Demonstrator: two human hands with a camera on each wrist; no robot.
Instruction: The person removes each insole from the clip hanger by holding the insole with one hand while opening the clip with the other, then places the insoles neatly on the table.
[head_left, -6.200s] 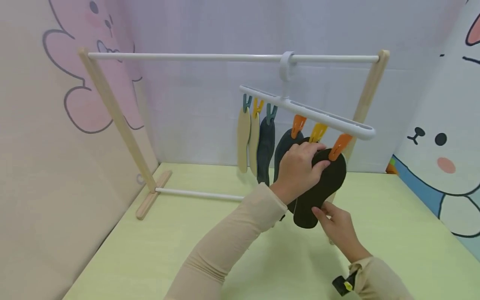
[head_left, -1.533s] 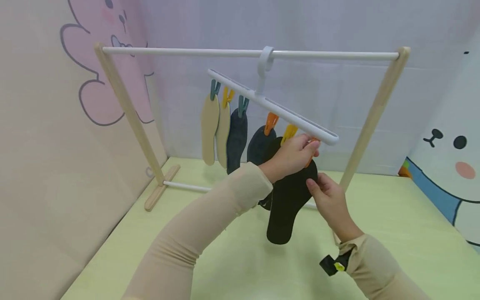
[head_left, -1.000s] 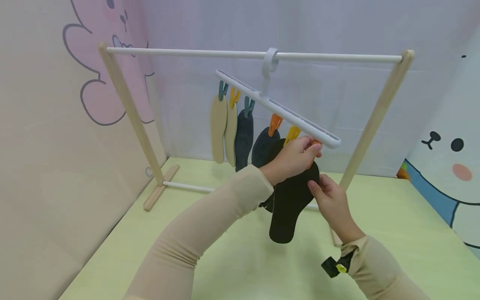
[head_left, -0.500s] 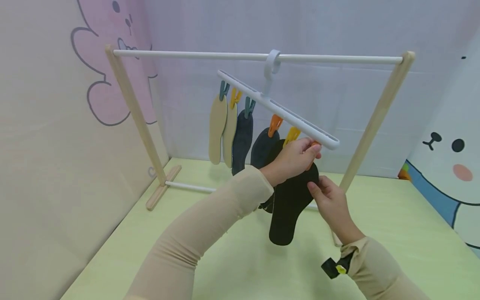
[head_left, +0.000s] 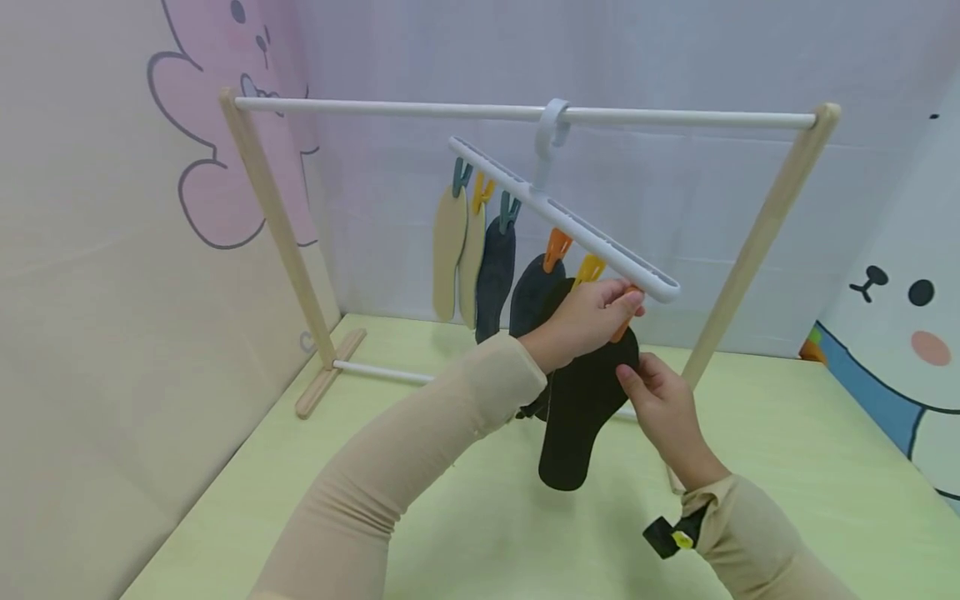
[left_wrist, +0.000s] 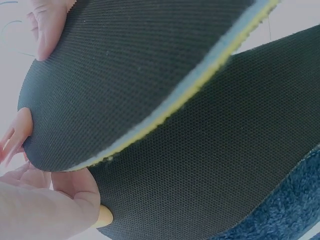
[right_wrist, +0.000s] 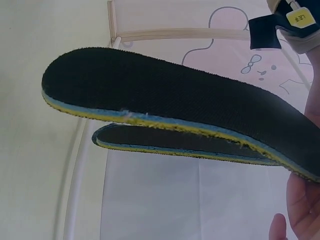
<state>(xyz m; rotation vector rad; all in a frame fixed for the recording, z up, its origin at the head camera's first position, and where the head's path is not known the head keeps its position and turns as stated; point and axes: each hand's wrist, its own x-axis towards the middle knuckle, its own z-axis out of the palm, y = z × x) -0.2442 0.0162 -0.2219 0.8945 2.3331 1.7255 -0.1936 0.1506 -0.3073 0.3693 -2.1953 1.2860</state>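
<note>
A white clip hanger [head_left: 600,246] hangs askew by its hook, its near end toward me. My left hand [head_left: 577,325] pinches the orange clip [head_left: 621,332] at that end between thumb and fingers. The clip's tips sit on the top edge of a black insole [head_left: 573,425], which has blue and yellow layers along its rim in the right wrist view. My right hand [head_left: 663,408] pinches the insole's right edge near the top, thumb on the near face. Close behind hangs another black insole [left_wrist: 200,150], its yellow clip [head_left: 588,271] partly hidden by my left hand.
Farther along the hanger, clips hold two beige insoles [head_left: 450,254] and dark blue ones [head_left: 495,279]. The hook [head_left: 552,125] sits over the white top rod [head_left: 375,108] of a wooden-sided rack [head_left: 277,225] on a pale yellow-green table [head_left: 787,467]. Cartoon-printed walls surround it.
Since the oldest frame, my left hand has moved from the insole's face up to the orange clip. My right hand has risen from the insole's lower part; the hanger has turned.
</note>
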